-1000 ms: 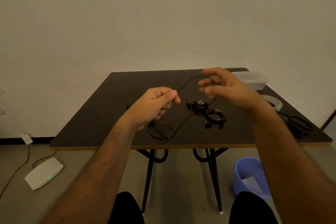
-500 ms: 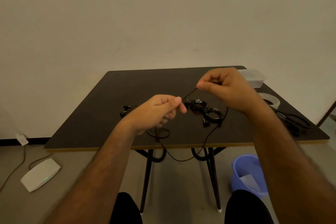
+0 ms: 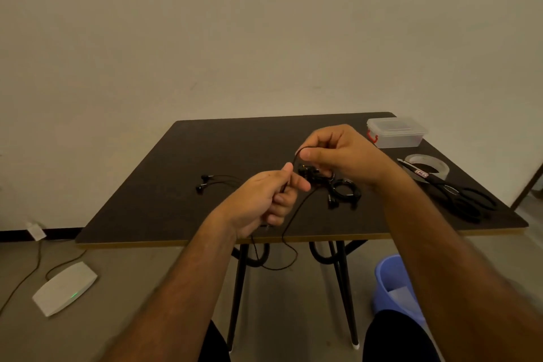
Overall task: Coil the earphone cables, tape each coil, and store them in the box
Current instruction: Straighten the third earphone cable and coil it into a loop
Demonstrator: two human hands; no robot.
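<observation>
1. Around the dark table [image 3: 205, 138]: a clear lidded box [image 3: 396, 132] sits at the far right corner, a tape roll [image 3: 429, 164] lies nearer than it, and black scissors [image 3: 461, 197] lie by the right edge.
2. On the floor there is a white device [image 3: 63, 288] to the left and a blue bucket [image 3: 388, 276] to the right.
3. 2 coiled earphones [image 3: 342, 189] lie mid-table, partly hidden behind the right hand [image 3: 343, 153].
4. The left hand [image 3: 264, 197] is curled, pinching the earphone cable [image 3: 289, 226] between thumb and fingers.
5. The right hand pinches the same cable higher up, fingers curled.
6. The cable's slack hangs below the table edge; its earbuds [image 3: 202, 184] rest on the table, to the left.
</observation>
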